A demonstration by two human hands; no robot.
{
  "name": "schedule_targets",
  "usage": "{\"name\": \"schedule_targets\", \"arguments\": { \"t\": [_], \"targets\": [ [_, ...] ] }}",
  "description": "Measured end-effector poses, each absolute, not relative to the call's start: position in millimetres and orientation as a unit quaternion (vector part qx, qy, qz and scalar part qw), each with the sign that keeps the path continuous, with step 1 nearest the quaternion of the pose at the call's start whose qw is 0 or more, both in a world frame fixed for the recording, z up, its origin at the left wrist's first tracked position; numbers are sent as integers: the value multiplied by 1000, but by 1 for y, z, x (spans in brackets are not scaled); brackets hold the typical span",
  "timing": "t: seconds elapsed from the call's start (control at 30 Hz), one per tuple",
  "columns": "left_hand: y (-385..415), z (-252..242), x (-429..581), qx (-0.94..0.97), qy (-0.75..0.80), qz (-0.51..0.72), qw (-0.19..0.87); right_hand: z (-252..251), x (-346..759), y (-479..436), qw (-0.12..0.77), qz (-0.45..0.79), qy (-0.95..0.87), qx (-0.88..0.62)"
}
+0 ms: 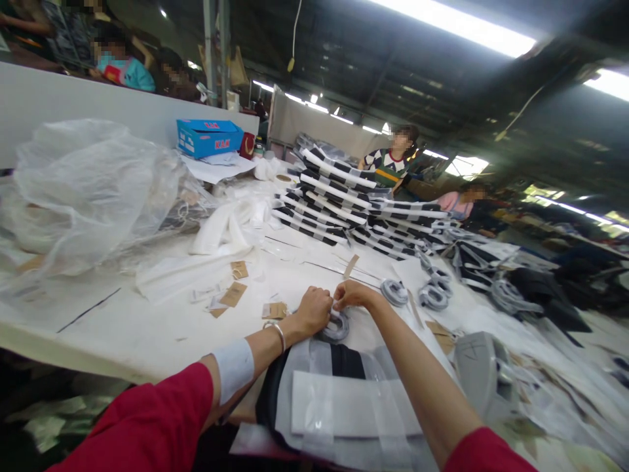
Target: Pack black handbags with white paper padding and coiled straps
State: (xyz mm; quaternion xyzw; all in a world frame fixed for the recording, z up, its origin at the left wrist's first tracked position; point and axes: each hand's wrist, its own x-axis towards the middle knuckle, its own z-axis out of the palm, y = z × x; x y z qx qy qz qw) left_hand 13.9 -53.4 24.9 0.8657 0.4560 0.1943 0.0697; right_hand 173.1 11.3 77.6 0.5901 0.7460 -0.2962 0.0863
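Observation:
My left hand (pixel 314 311) and my right hand (pixel 351 295) meet, fingertips close together, above a small grey coiled strap (pixel 338 326). My left fingers curl down onto the coil. My right fingertips pinch just above it, and anything between them is hidden. Below my forearms lies a folded black and grey item in clear plastic (pixel 344 410). Several kraft paper tags lie to the left, among them one (pixel 274 310) close to my left hand. Two more grey coils (pixel 394 292) sit to the right of my right hand.
Stacks of black-and-white striped fabric pieces (pixel 334 190) cover the white worktable (pixel 122 321). A large plastic sheet (pixel 83 196) heaps at the left, near a blue cardboard box (pixel 209 137). Co-workers stand beyond the stacks, including one in a striped shirt (pixel 388 167).

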Motion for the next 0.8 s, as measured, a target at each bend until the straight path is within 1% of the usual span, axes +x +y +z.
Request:
{"name": "schedule_targets", "arguments": {
  "t": [0.13, 0.23, 0.33, 0.4, 0.47, 0.57, 0.7, 0.8],
  "targets": [
    [-62, 34, 11, 886, 409, 216, 20, 100, 177, 6, 106, -329, 733, 585],
    [-70, 43, 6, 900, 355, 247, -57, 119, 184, -2, 105, -376, 721, 572],
    [-77, 53, 1, 898, 300, 293, -137, 130, 192, -14, 75, -479, 697, 528],
    [-81, 60, 0, 897, 278, 308, -152, 133, 197, -25, 39, -533, 677, 505],
    [-85, 68, 1, 902, 272, 301, -147, 131, 200, -36, -4, -549, 668, 503],
    [-90, 79, 4, 913, 309, 247, -94, 123, 200, -51, -65, -526, 667, 524],
    [-91, 86, -1, 906, 381, 157, 94, 109, 190, -71, -90, -469, 670, 568],
    [-87, 85, -14, 895, 384, 129, 188, 105, 176, -92, -99, -372, 698, 604]
  ]
}}
